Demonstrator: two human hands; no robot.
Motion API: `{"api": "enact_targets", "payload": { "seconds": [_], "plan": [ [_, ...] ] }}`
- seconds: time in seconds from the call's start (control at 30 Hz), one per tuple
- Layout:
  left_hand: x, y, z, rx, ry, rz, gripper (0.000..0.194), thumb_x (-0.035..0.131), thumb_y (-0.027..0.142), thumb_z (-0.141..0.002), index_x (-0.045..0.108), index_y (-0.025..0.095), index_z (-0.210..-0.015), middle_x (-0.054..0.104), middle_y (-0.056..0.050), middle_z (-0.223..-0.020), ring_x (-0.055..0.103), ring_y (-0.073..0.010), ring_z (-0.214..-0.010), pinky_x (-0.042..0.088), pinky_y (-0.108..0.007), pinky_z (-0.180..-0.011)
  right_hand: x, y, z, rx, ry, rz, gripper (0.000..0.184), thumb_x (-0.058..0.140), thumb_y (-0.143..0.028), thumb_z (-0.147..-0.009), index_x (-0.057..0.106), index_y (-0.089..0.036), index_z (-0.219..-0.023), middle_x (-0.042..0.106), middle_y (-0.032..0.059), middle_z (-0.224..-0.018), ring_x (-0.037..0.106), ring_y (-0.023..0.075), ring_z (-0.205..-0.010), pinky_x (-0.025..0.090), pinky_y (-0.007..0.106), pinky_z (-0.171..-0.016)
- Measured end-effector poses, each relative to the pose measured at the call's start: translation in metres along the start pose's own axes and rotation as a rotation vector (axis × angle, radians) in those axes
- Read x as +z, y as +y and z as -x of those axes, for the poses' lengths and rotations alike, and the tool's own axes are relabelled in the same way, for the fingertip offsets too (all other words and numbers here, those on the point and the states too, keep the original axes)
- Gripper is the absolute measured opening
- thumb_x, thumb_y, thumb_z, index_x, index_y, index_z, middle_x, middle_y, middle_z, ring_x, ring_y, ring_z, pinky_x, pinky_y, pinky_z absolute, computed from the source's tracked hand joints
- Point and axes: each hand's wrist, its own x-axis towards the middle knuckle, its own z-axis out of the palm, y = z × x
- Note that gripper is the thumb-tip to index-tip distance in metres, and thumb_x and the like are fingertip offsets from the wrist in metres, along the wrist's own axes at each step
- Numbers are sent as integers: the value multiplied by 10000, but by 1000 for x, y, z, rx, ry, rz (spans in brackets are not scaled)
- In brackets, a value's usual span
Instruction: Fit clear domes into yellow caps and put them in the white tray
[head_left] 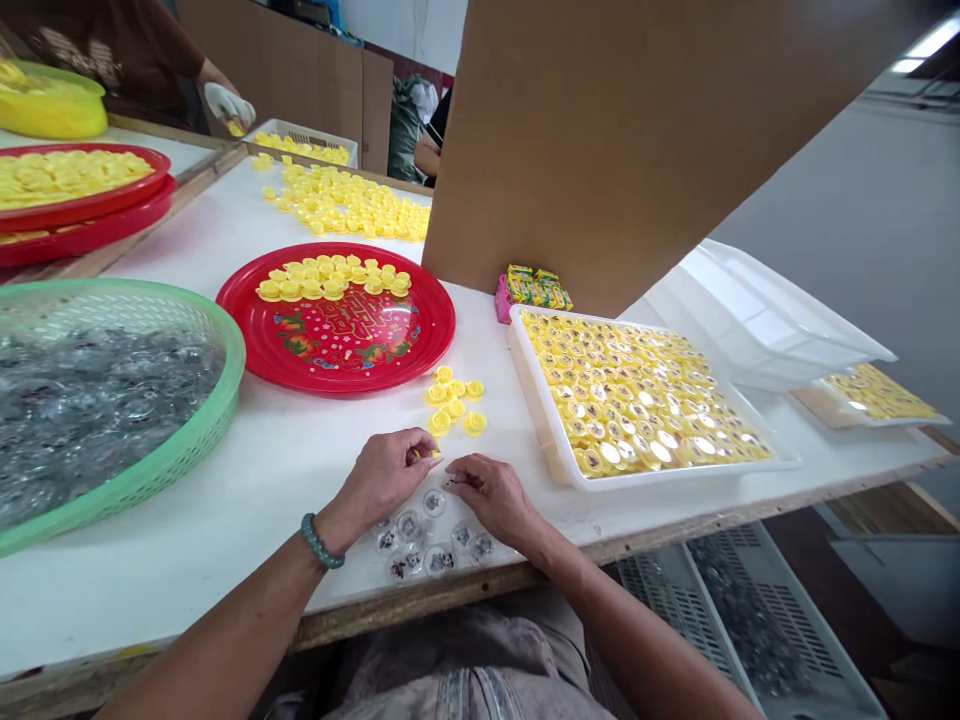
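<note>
My left hand rests on the white table with its fingers curled round a small yellow cap. My right hand sits just beside it, fingertips pinched on a small clear disc. Several clear discs with dark centres lie on the table under and between my wrists. A little cluster of yellow caps lies just beyond my hands. A beaded bracelet is on my left wrist.
A red tray holds a row of yellow caps. A green basket of clear discs stands left. A white tray of assembled yellow pieces is right. A cardboard sheet stands behind. Another person's gloved hand works far back.
</note>
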Motion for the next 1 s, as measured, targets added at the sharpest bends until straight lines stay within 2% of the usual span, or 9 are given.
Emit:
{"api": "enact_targets", "payload": {
  "seconds": [0.17,0.3,0.37,0.5,0.57,0.67,0.77,0.93,1.0],
  "plan": [
    [8,-1,-1,-49,-119,343,178,634,298,-732,650,180,-864,648,-16,-727,557,-152,-627,428,-248,-575,-3,-12,-2,118,85,-399,148,589,-143,-736,667,-188,-853,643,0,-747,568,126,-679,439,231,-631],
    [8,1,-3,-137,-116,556,233,674,326,-700,627,141,-834,618,-25,-651,538,-141,-560,439,-242,-535,-7,-21,-7,128,201,-614,201,625,-145,-703,594,-193,-896,648,-9,-732,600,131,-677,473,241,-633],
    [7,2,-3,-162,-115,577,243,677,328,-702,622,136,-841,629,-37,-672,565,-151,-586,460,-250,-560,-12,-25,-10,49,200,-521,220,619,-154,-735,558,-202,-941,650,-11,-735,609,131,-690,479,247,-659],
    [5,3,-2,-158,-165,535,243,641,314,-735,614,152,-915,630,-25,-649,583,-162,-575,483,-270,-570,-26,-37,-17,-223,9,-127,258,518,-83,-807,537,-214,-1028,649,13,-856,606,130,-786,467,256,-733],
    [4,2,-2,-145,-148,509,238,621,321,-752,621,156,-923,626,-19,-631,584,-164,-565,486,-272,-565,-30,-42,-21,-302,-16,-6,276,514,-65,-802,533,-212,-1035,625,26,-912,597,130,-799,464,250,-726],
    [3,2,-4,-196,-37,541,250,629,357,-753,634,141,-877,643,-42,-663,605,-172,-604,488,-268,-588,-29,-47,-26,-253,91,69,208,591,-160,-793,539,-200,-991,602,34,-907,584,126,-737,466,239,-669],
    [3,2,-6,-233,34,701,298,684,383,-716,615,129,-856,659,-63,-728,611,-169,-642,485,-259,-608,-20,-49,-27,-165,212,148,255,675,-299,-744,562,-197,-949,601,20,-812,559,130,-671,451,235,-610],
    [4,4,-6,-259,127,788,329,724,393,-682,592,124,-817,649,-49,-713,603,-152,-656,477,-241,-628,-2,-51,-31,-188,287,295,108,593,-242,-803,607,-191,-897,600,30,-766,561,141,-691,426,239,-618],
    [6,4,-7,-263,168,786,332,727,394,-674,584,122,-799,641,-41,-682,598,-150,-640,474,-242,-622,2,-52,-33,-198,305,328,130,571,-256,-818,615,-188,-920,611,51,-796,566,156,-722,430,253,-643]
  ]
}}
